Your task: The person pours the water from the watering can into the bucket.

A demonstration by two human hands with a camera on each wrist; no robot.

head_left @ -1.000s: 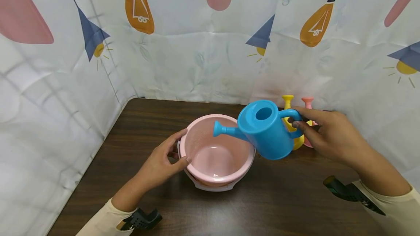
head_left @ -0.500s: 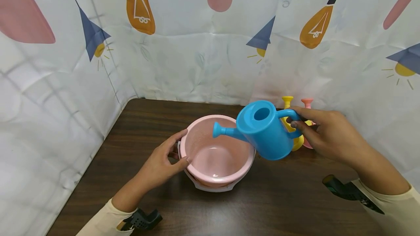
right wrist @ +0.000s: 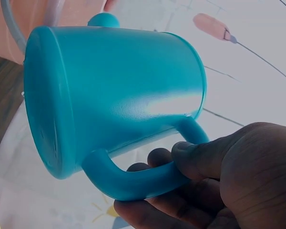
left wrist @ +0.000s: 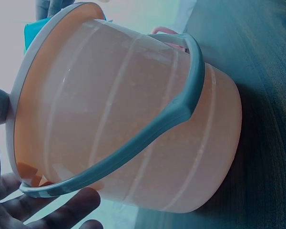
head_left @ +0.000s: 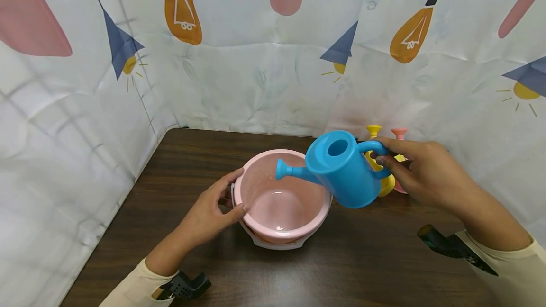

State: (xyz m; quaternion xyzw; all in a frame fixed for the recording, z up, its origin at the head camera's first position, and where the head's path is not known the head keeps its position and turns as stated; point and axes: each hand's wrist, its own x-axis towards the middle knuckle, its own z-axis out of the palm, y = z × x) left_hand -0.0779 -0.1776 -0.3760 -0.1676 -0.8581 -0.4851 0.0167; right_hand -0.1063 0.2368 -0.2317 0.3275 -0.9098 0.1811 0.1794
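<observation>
A pink bucket (head_left: pixel 277 234) stands upright on the dark wooden table, its grey handle (left wrist: pixel 181 110) folded down along the side. My left hand (head_left: pixel 209 208) grips the bucket's left rim, thumb on the rim and fingers along the outside. In my right hand (head_left: pixel 435 174) I hold a blue watering can (head_left: pixel 351 179) by its handle, thumb on top and fingers curled under in the right wrist view. The can is tilted left over the bucket's right rim, and its flared spout sits above the bucket's opening. Small droplets dot the bucket's inner wall.
Behind my right hand stand a yellow watering can (head_left: pixel 386 186) and a pink one (head_left: pixel 399 133), both partly hidden. A white printed curtain (head_left: pixel 256 84) hangs along the back and left edges of the table (head_left: pixel 192 155).
The blue watering can and my right hand have shifted slightly left, with the can tipping a little further. My left hand and the bucket stay where they were.
</observation>
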